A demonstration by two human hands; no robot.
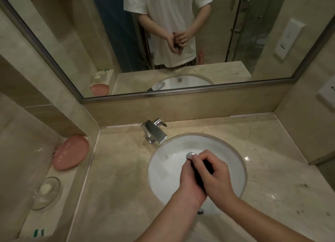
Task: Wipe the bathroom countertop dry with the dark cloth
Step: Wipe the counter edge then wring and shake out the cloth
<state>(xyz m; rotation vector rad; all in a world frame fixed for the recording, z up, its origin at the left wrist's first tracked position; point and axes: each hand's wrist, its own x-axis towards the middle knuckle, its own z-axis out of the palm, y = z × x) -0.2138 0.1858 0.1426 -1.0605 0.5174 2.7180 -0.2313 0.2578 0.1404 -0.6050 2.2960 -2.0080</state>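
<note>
- Head view, hands: both hands are clasped together over the white sink basin (163, 169), just in front of the drain (190, 155). The left hand (190, 182) and the right hand (215, 174) each have fingers curled round the dark cloth (200, 174), which shows only as a narrow dark strip between them.
- Head view, cloth: it is bunched tight and held above the bowl, not on the bench (116, 169). Judged purpose: squeezing or gathering it over the basin so that any drips fall into the sink and not onto the stone.
- Head view, bench: beige stone surrounding the basin. Glints right of the bowl, near the front edge, look like water drops; dark specks lie further right. No part of the bench is in contact with the cloth, so wiping is judged not yet begun.
- Head view, fittings: the chrome faucet (154, 132) stands behind the basin at its left rear; whether water runs cannot be told.
- Head view, side ledge: a pink dish (71, 152) leans against the wall, and a clear soap dish (46, 191) with a pale bar sits nearer, both well apart from the hands.
- Head view, mirror (181, 74): it reflects the same clasped hold at waist level.
</note>
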